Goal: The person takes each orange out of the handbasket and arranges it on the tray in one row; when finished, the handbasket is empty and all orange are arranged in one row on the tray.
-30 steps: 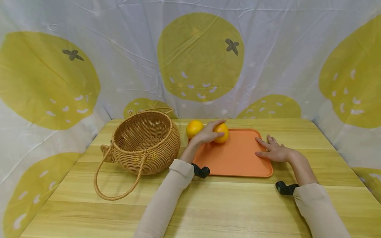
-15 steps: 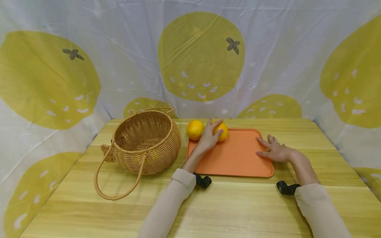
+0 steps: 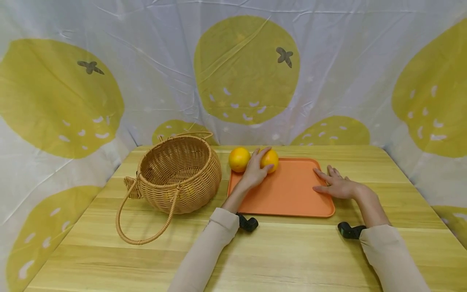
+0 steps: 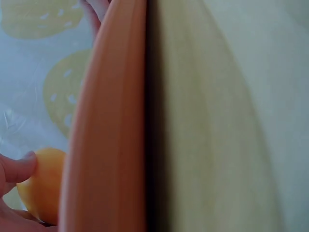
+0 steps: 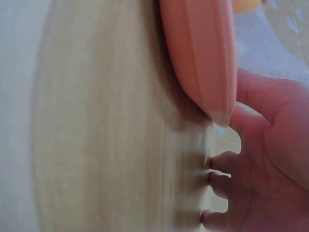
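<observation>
My left hand [image 3: 258,165] cups the left side of an orange [image 3: 271,159] at the back left of the orange tray [image 3: 288,194], fingers over its top and thumb on its front. The left wrist view shows the thumb [image 4: 17,169] pressed against that orange [image 4: 43,188] beyond the tray rim [image 4: 106,121]. A second orange [image 3: 238,159] sits just left of the hand, by the tray's back left corner. My right hand [image 3: 333,184] lies flat on the tray's right edge; in the right wrist view this right hand [image 5: 270,159] has its thumb by the tray corner [image 5: 203,58].
A round wicker basket [image 3: 178,174] with a loop handle lying forward stands left of the tray on the wooden table [image 3: 277,251]. A fruit-printed cloth [image 3: 248,69] hangs behind and to both sides.
My left hand has drawn back a little, from lying over the orange to cupping its left side; the orange has shifted slightly left. The right hand has stayed put.
</observation>
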A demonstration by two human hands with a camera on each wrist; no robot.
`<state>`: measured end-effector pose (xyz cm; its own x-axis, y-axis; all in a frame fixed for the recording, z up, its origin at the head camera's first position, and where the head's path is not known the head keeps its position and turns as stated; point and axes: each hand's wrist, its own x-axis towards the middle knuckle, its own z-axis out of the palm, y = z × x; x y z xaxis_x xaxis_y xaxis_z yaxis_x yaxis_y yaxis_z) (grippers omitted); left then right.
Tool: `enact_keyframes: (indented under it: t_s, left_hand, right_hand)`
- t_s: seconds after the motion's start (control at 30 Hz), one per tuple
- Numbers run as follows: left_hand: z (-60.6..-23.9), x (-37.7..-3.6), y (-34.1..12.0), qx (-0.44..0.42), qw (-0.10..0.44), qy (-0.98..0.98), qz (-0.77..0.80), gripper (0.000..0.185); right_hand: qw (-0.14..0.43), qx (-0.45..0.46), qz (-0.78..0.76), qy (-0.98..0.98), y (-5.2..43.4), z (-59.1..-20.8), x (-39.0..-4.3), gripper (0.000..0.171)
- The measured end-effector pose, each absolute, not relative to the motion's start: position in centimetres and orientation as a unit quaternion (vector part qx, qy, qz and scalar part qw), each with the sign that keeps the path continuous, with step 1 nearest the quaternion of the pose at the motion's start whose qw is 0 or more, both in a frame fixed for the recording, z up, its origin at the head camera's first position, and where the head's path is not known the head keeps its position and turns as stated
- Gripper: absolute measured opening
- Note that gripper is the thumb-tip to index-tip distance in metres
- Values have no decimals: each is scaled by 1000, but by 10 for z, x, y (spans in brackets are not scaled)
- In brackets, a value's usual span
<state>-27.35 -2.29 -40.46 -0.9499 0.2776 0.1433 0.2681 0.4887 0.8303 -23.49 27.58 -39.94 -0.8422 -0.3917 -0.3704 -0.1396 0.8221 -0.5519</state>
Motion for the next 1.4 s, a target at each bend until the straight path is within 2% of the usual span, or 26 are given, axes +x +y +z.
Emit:
enact_keyframes:
  t_s: [0.67,1.4]
  left_hand:
    - [-407,-273,-22,138,-40,861,488,55]
    - [-406,-273,-22,136,-23,868,477,56]
  right_hand:
    - [239,-145,-261,924,275,-398,-235,90]
    - [239,-145,-262,924,276,-398,-234,91]
